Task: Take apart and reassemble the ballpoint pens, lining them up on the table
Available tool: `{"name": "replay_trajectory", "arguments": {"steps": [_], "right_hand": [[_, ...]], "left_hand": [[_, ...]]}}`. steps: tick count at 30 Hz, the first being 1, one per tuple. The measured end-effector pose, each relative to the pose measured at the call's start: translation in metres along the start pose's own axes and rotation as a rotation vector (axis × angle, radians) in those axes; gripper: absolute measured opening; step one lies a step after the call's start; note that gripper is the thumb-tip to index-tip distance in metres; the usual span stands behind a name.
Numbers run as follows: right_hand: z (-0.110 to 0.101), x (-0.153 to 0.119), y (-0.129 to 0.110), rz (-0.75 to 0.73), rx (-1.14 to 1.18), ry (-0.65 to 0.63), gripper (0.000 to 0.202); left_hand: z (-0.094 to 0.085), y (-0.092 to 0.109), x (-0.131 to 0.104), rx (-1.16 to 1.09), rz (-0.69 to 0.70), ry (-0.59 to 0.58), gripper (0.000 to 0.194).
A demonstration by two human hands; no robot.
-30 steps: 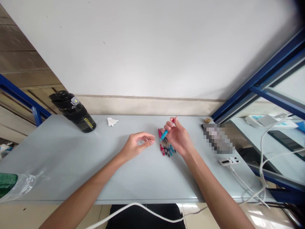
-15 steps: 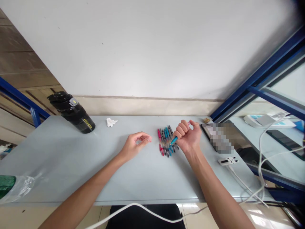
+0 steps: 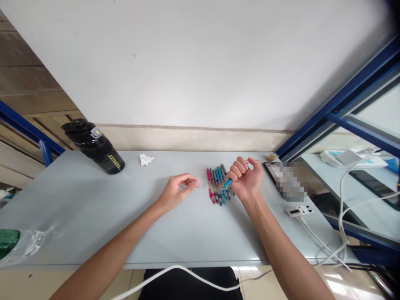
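Observation:
Several pens [image 3: 215, 183] with red, dark and teal ends lie side by side in a row on the grey table [image 3: 131, 233]. My right hand [image 3: 245, 177] is closed around a teal pen [image 3: 228, 183] just right of the row; its teal end points down left, and a pinkish tip shows by the thumb. Left of the row, my left hand [image 3: 179, 189] hovers with fingers curled and the fingertips close to the thumb. Whether anything small is between those fingertips cannot be made out.
A black bottle [image 3: 100, 150] and crumpled white tissue [image 3: 146, 160] stand at the back left. At the left edge lies a green and clear plastic item [image 3: 9, 243]. A phone [image 3: 281, 179], a white device [image 3: 299, 211] and white cables [image 3: 341, 216] are at the right.

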State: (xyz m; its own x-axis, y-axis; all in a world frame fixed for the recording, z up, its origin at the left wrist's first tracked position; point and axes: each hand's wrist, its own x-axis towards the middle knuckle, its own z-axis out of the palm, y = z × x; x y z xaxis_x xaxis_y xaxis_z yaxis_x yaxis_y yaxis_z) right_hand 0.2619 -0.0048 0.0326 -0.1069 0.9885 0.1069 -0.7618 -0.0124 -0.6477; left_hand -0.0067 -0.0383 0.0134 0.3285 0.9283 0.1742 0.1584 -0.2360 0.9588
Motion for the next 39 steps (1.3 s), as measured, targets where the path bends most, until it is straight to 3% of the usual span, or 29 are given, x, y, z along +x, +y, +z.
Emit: {"name": "replay_trajectory", "arguments": {"steps": [5,10,14,17,23,28,33,39], "right_hand": [[0.016,0.002,0.002,-0.067,-0.167,0.044,0.057],[0.022,0.008,0.009,-0.05,-0.267,0.14,0.046],[0.023,0.008,0.013,-0.072,-0.411,0.117,0.048],[0.02,0.006,0.012,-0.152,-0.689,0.078,0.048],[-0.002,-0.015,-0.001,-0.318,-1.421,-0.056,0.046],[-0.035,-0.046,-0.008,-0.393,-1.8,-0.087,0.047],[-0.06,-0.069,0.0,-0.374,-1.991,-0.144,0.047],[-0.058,-0.072,0.005,-0.35,-2.024,-0.177,0.048]], "left_hand": [[0.0,-0.002,0.0,0.028,0.006,-0.005,0.034],[-0.001,-0.005,0.002,0.066,0.007,0.001,0.035],[-0.003,-0.008,0.004,0.091,0.021,0.026,0.036],[-0.004,-0.01,0.006,0.117,0.036,0.051,0.038],[-0.007,-0.013,0.007,0.156,0.051,0.063,0.038],[-0.004,-0.011,0.003,0.184,0.092,0.027,0.032],[0.004,-0.016,0.0,0.24,0.204,-0.022,0.027],[0.005,-0.024,0.0,0.373,0.375,-0.066,0.021]]}}
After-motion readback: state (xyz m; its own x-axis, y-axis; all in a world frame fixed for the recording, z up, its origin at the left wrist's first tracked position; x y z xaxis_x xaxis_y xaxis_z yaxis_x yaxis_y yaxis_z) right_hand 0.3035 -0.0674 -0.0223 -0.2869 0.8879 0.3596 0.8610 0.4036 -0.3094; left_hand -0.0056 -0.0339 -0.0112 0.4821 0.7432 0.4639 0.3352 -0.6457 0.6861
